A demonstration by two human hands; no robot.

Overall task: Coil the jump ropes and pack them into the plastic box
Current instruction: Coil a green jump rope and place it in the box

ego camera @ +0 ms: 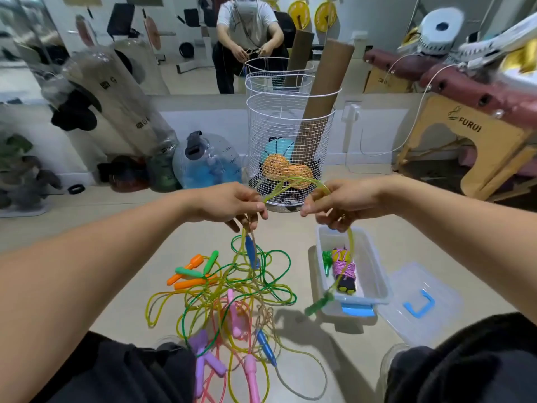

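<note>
My left hand (232,206) and my right hand (334,205) are raised side by side, each pinching a yellow-green jump rope (296,181) that arches between them. From the right hand the rope drops to a green handle (318,304) dangling at the front of the clear plastic box (377,274). A blue handle (250,251) hangs below the left hand. Inside the box lies a coiled purple rope (344,270) beside a green one (327,260). On the floor sprawls a tangled pile of ropes (229,298) with orange, green, pink, purple and blue handles.
The box's clear lid (418,303) with a blue handle lies on the floor to its right. A white wire basket (290,149) with balls and cardboard tubes stands ahead. A wooden massage table (465,132) is at the right, a water jug (207,161) at the left. My knees frame the bottom.
</note>
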